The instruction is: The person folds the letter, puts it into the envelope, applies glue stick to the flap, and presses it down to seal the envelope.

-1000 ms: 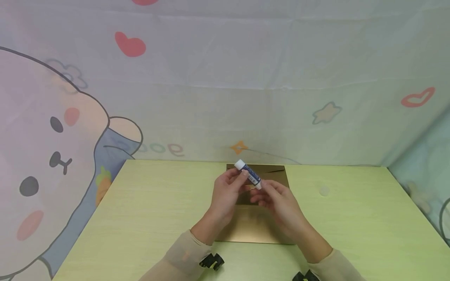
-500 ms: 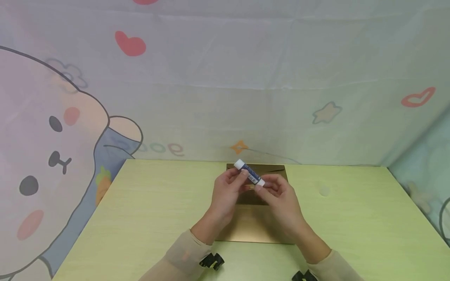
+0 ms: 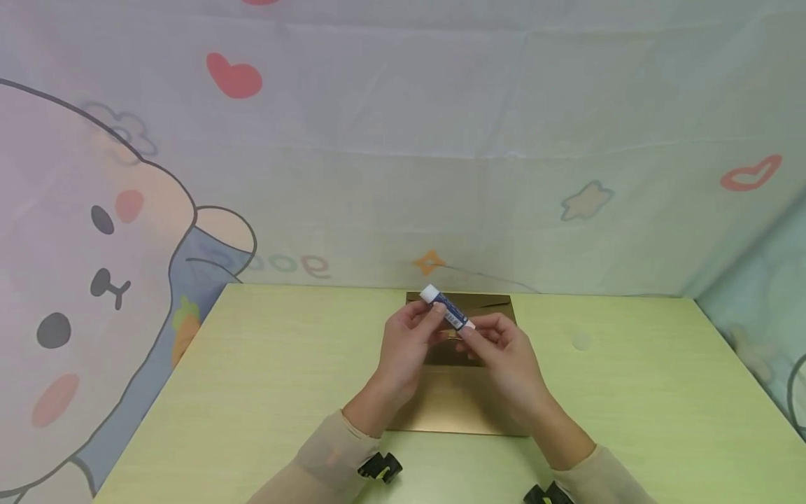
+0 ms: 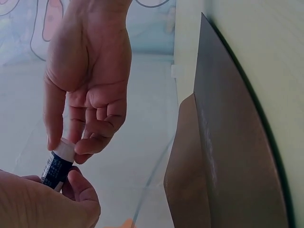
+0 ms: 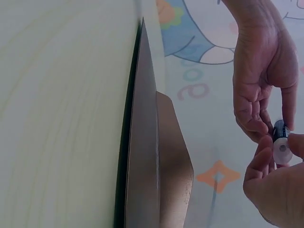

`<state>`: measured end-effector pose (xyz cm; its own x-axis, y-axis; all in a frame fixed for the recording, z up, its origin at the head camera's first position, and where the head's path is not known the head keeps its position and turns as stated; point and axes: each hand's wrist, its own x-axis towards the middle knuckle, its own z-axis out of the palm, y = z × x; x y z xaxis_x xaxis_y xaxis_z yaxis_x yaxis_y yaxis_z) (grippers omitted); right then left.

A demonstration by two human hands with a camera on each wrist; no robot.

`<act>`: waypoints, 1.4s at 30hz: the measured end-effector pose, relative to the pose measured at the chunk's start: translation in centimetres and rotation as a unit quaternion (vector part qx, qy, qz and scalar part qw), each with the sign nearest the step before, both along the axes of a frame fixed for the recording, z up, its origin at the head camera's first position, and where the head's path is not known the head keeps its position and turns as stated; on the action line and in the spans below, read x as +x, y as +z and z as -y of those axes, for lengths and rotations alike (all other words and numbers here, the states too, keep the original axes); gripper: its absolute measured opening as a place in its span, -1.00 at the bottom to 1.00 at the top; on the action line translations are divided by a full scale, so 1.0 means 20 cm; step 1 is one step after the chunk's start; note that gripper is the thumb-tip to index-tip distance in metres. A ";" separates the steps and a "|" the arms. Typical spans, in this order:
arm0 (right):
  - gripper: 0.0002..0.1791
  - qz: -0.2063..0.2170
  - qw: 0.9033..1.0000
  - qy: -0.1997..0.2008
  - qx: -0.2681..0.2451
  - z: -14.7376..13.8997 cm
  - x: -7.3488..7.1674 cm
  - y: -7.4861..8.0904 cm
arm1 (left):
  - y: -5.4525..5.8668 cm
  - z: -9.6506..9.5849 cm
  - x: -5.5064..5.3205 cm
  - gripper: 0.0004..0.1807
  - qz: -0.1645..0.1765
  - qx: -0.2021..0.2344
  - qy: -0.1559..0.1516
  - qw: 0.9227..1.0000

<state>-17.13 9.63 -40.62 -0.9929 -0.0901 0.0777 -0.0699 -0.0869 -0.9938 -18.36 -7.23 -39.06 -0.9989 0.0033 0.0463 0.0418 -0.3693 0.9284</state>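
Observation:
My left hand [image 3: 408, 343] holds a small glue stick [image 3: 450, 313] by its blue-labelled body, thumb on top. The stick is tilted, its white upper end pointing up and to the left. At the lower end, my right hand [image 3: 506, 357] pinches the white base between thumb and fingers. In the right wrist view the round white base [image 5: 282, 151] shows a small hole in its middle. Below both hands a gold-brown envelope [image 3: 456, 402] lies on the table, its darker part at the back and a lighter part toward me. The hands hide some of it.
The pale yellow-green table [image 3: 283, 364] carries the envelope near its back middle. A small pale round spot [image 3: 581, 341] lies to the right. Behind hangs a printed cloth [image 3: 390, 140] with hearts and a bear. A dark cable [image 3: 795, 392] curves at the right edge.
My right fingers have shifted their hold on the glue stick's base, the thumb moving from above it to its near side. My left hand keeps its hold. The envelope has not moved.

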 end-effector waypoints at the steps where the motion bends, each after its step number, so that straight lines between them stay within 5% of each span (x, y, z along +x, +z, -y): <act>1: -0.67 -0.010 1.000 -0.008 0.015 0.00 0.00 0.00 | 0.00 0.00 0.00 -0.67 0.000 0.000 0.000 1.000; 8: -0.62 -0.056 0.997 -0.028 0.051 0.01 0.02 0.00 | 0.00 0.00 0.00 -0.66 -0.001 -0.001 -0.002 1.000; 17: -0.65 0.018 1.000 -0.003 -0.004 0.00 0.00 0.00 | 0.00 0.00 0.00 -0.67 -0.003 -0.005 -0.001 1.000; 30: -0.69 0.009 1.000 0.003 0.002 0.00 -0.01 0.01 | 0.01 0.00 0.00 -0.67 -0.003 -0.007 0.008 1.000; 38: -0.56 -0.012 0.995 0.022 0.100 -0.09 -0.03 0.04 | 0.02 0.03 0.00 -0.65 -0.018 -0.029 0.012 0.999; 42: -0.54 -0.052 0.982 0.007 0.181 -0.22 -0.07 0.04 | 0.00 0.06 -0.01 -0.63 -0.025 -0.063 0.007 0.998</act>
